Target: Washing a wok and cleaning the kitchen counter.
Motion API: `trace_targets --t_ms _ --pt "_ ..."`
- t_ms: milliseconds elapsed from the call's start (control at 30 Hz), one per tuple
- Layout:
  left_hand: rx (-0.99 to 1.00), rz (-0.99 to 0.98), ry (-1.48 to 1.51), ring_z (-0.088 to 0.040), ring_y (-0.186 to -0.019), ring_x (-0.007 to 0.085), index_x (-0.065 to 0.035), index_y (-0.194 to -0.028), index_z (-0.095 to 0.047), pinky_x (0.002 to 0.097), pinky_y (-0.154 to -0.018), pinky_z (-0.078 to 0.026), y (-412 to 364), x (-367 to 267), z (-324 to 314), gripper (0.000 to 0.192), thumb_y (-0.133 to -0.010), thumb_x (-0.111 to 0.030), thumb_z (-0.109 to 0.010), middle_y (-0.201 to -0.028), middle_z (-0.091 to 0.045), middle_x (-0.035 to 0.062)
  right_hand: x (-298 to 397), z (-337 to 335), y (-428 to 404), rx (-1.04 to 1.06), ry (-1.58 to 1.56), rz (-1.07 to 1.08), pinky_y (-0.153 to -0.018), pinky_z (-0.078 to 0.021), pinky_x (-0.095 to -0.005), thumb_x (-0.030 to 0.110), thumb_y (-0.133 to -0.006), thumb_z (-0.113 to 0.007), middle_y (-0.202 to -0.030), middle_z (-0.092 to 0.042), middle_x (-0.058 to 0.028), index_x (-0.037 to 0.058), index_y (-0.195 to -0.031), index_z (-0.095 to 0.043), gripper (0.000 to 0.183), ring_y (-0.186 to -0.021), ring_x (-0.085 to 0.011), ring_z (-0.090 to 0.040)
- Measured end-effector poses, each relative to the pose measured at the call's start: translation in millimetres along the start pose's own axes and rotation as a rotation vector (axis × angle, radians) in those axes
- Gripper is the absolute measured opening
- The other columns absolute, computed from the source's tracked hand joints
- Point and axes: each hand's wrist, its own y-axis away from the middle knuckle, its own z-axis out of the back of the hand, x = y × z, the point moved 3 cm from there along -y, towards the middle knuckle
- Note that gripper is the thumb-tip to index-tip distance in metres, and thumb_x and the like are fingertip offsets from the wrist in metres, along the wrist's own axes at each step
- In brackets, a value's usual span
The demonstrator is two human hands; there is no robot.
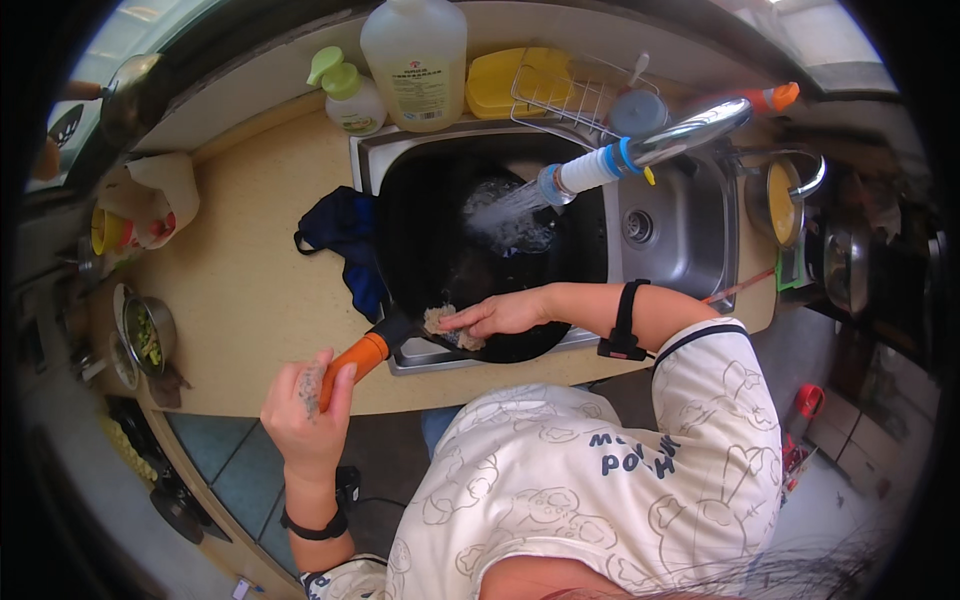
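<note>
My left hand [306, 405] grips the orange handle [363, 358] of a large black wok [405, 225], which rests over the left sink basin. Inside the wok, near the handle side, my right hand [504, 315] presses a light, rough scrubbing pad [453, 327] against the wall; part of the pad is hidden under the fingers. From the chrome faucet [694, 133], through a white and blue nozzle [589, 172], water [510, 214] runs into the middle of the wok and splashes there.
A dark blue cloth [341, 232] lies left of the wok. Behind the sink stand a green pump bottle [356, 105], a big detergent jug [414, 67], a yellow container [502, 86] and a wire rack [559, 94]. The right steel basin [667, 195] adjoins. A metal bowl [148, 330] with green food sits far left.
</note>
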Motion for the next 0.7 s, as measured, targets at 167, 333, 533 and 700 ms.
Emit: trace_targets --t_ms 167,333,533,700 --pt "0.004 -0.007 -0.016 -0.059 -0.061 0.0236 0.0004 -0.082 -0.064 0.0301 -0.056 -0.047 1.1 -0.2 1.3 0.017 -0.069 -0.006 -0.072 -0.070 -0.057 0.0092 -92.2 47.9 55.0 -0.040 0.696 -0.019 -0.096 -0.0375 -0.0326 0.016 -0.085 -0.052 -0.124 -0.053 -0.0075 0.0164 -0.120 -0.055 0.036 -0.114 -0.0275 -0.049" --pt "-0.016 -0.036 0.013 -0.055 -0.059 0.0243 -0.0042 -0.087 -0.065 0.0315 -0.052 -0.045 -0.5 1.3 -1.5 0.022 -0.067 -0.009 -0.074 -0.070 -0.055 0.0077 -75.2 50.4 49.0 -0.356 0.922 -0.137 -0.086 -0.0449 -0.0371 0.017 -0.075 -0.063 -0.108 -0.061 -0.0100 0.0171 -0.113 -0.060 0.038 -0.099 -0.0303 -0.056" --pt "-0.044 -0.019 -0.014 -0.055 -0.058 0.0243 -0.0036 -0.086 -0.065 0.0318 -0.053 -0.045 4.1 2.5 0.0 0.021 -0.068 -0.009 -0.073 -0.069 -0.055 0.0079 -40.6 1.6 16.7 -0.363 0.642 0.149 -0.083 -0.0446 -0.0335 0.015 -0.077 -0.062 -0.099 -0.057 -0.0108 0.0118 -0.106 -0.063 0.029 -0.092 -0.0275 -0.057" --pt "-0.042 -0.030 0.029 -0.055 -0.058 0.0244 -0.0033 -0.086 -0.065 0.0318 -0.053 -0.045 0.9 1.3 -2.0 0.020 -0.069 -0.009 -0.073 -0.069 -0.055 0.0078 -83.7 56.5 21.6 -0.527 1.079 -0.240 -0.081 -0.0462 -0.0376 0.018 -0.069 -0.065 -0.095 -0.059 -0.0107 0.0144 -0.097 -0.066 0.027 -0.093 -0.0294 -0.057"
